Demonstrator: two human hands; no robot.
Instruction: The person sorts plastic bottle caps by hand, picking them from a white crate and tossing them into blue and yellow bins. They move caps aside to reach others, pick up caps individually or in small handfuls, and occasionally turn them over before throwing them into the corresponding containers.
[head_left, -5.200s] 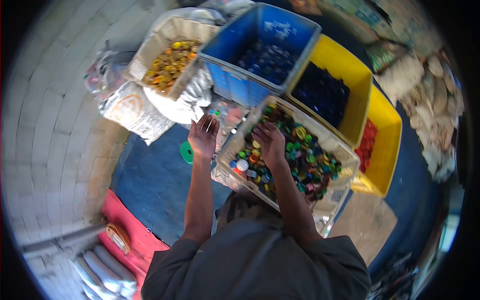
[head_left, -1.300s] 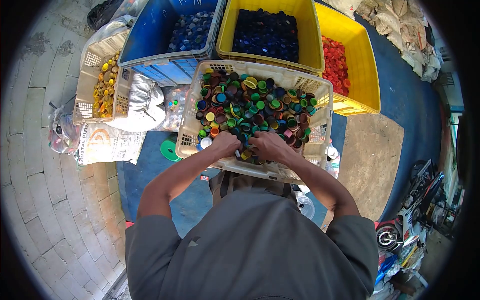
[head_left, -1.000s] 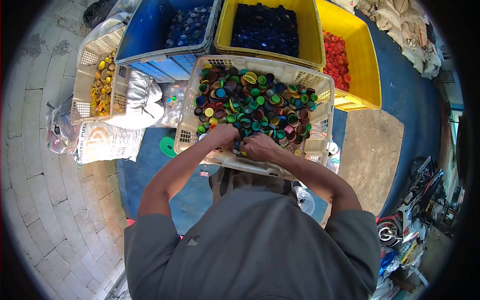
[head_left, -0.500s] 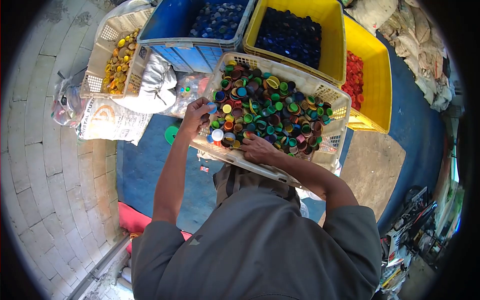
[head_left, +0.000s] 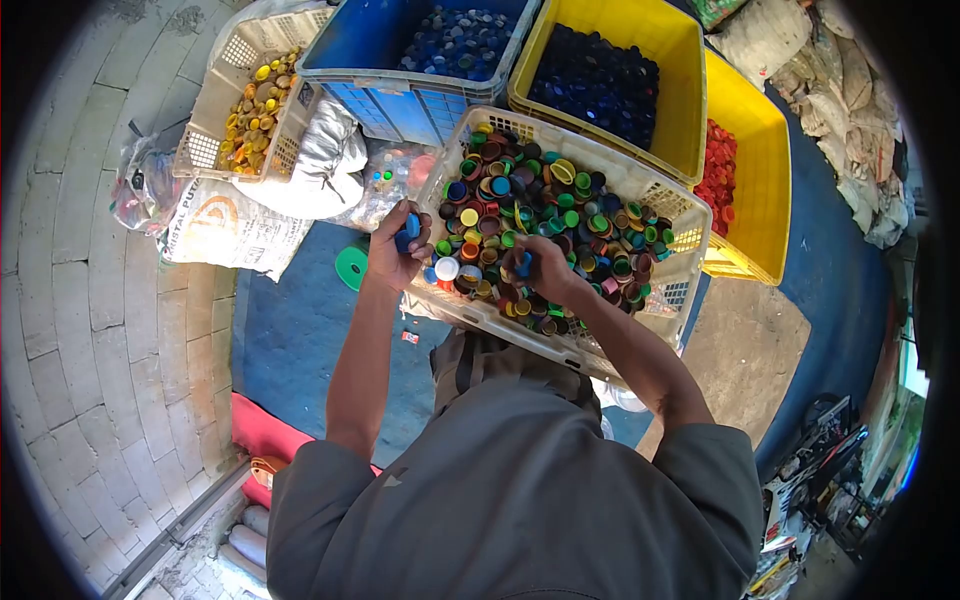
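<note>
Your left hand [head_left: 398, 255] keeps its grip closed on blue caps [head_left: 408, 228] beside the white basket [head_left: 685, 285] while your right hand [head_left: 547, 277] pinches one blue cap [head_left: 522, 263] above the mixed caps [head_left: 590, 225], so an overfull palm could spill some.

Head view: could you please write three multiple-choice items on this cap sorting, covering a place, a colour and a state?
1. Where do the red plastic caps lie? A. blue crate B. rightmost yellow plastic crate C. floor
2. The plastic caps in the left hand are: A. blue B. red C. yellow
3. The right hand is: A. flat on the floor B. pinching a small cap over the white lattice basket C. out of view
B, red fills that crate; A, blue shows in that hand; B, it grips a cap above the basket.
</note>
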